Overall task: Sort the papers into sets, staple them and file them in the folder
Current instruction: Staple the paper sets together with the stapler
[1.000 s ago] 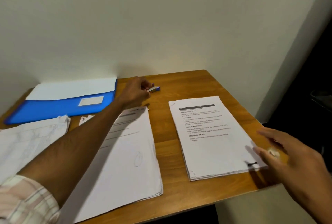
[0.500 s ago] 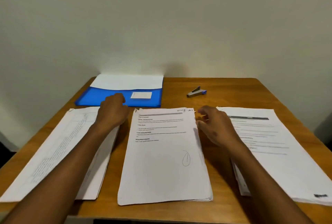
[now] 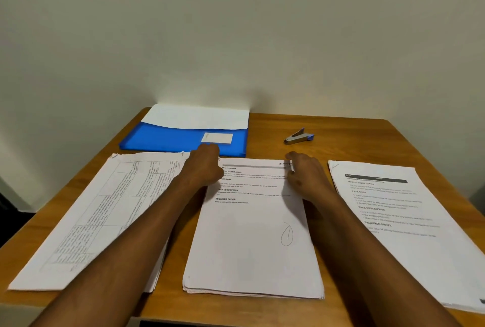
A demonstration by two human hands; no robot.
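Note:
Three paper stacks lie side by side on the wooden table (image 3: 267,143): a left stack (image 3: 99,216) printed with tables, a middle stack (image 3: 252,242) with a pen loop drawn on it, and a right stack (image 3: 409,234). My left hand (image 3: 204,166) sits with curled fingers on the middle stack's top left corner. My right hand (image 3: 307,174) pinches its top right corner, where the sheet edge lifts slightly. A blue folder (image 3: 168,140) with white sheets sticking out lies behind the stacks. A small grey and blue stapler (image 3: 299,137) rests to its right.
The table stands against a plain wall (image 3: 236,37). The right stack reaches over the table's right edge. Dark floor shows past the left edge.
My left hand left the stapler and came to the middle stack's top left corner. My right hand moved from the right stack to the middle stack's top right corner. The view swung left.

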